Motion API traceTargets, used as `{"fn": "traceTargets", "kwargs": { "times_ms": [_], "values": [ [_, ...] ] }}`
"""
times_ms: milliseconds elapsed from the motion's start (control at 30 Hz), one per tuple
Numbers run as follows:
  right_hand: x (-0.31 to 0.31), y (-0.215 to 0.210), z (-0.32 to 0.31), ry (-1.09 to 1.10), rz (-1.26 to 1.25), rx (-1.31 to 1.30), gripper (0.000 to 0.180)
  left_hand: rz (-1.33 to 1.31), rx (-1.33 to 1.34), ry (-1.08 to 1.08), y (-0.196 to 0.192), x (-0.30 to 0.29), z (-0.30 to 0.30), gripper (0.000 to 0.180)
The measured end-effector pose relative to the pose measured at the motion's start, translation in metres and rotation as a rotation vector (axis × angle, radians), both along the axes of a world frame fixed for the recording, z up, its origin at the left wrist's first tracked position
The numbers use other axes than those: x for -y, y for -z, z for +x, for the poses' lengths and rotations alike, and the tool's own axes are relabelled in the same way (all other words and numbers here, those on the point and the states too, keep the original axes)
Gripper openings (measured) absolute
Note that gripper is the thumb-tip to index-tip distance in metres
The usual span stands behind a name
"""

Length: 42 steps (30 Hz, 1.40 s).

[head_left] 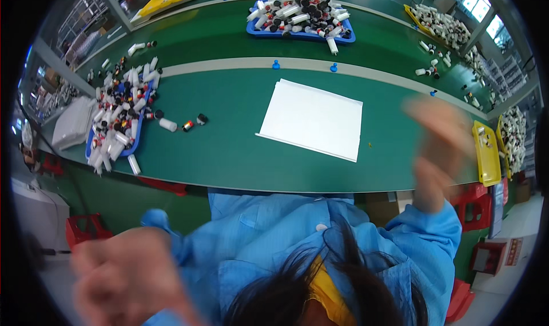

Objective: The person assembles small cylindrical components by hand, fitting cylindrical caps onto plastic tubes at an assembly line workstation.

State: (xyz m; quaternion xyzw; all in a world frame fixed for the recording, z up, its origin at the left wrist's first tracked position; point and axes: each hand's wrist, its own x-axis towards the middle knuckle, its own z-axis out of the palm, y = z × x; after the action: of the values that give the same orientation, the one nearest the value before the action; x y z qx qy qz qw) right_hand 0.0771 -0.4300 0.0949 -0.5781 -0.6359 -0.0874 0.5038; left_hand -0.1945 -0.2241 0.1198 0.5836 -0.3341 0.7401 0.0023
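Observation:
My left hand (128, 277) is raised in front of the table at the lower left, close to the camera and smeared by motion. Over the right part of the table my right hand (441, 134) is also blurred, so its fingers cannot be made out. In neither hand can I see a held thing. A stack of white paper (311, 120) lies on the green table (229, 154), nearer to my right hand. Left of it are a white cylinder (168, 124), a red-and-black piece (187, 126) and a small black cap (202, 119).
A heaped blue tray (134, 128) of white cylinders and dark-capped pieces stands at the left. Another full blue tray (303, 35) sits on the green belt behind a pale rail with blue knobs (333, 67). A yellow tray (486, 154) stands at the right edge; red stools are below.

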Motion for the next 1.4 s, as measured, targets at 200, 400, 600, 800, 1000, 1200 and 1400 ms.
{"fn": "traceTargets", "kwargs": {
  "times_ms": [200, 400, 600, 800, 1000, 1200, 1400],
  "values": [
    [-0.057, 0.152, 0.078, 0.295, -0.55, 0.269, 0.04, -0.308, -1.311, -0.206, 0.101, -0.037, 0.109, 0.021],
    [-0.106, 0.132, 0.131, 0.148, -0.447, 0.127, 0.037, -0.851, -1.33, -0.708, 0.143, -0.12, 0.237, 0.023],
    [-0.147, 0.151, 0.191, 0.357, -0.522, -0.419, 0.021, -0.936, -1.488, -0.647, 0.169, -0.147, 0.271, 0.022],
    [-0.16, 0.153, 0.184, 0.395, -0.516, -0.281, 0.021, -0.919, -1.409, -0.554, 0.176, -0.155, 0.28, 0.019],
    [-0.149, 0.151, 0.179, 0.528, -0.457, -0.199, 0.02, -0.817, -1.239, -0.606, 0.185, -0.152, 0.281, 0.015],
    [-0.118, 0.138, 0.142, 0.444, -0.62, -0.18, 0.015, -1.139, -0.929, -0.416, 0.162, -0.165, 0.267, 0.023],
    [-0.161, 0.147, 0.138, 0.385, -0.418, -0.113, 0.007, -1.315, -1.094, -0.127, 0.133, -0.162, 0.256, 0.023]
  ]
}}
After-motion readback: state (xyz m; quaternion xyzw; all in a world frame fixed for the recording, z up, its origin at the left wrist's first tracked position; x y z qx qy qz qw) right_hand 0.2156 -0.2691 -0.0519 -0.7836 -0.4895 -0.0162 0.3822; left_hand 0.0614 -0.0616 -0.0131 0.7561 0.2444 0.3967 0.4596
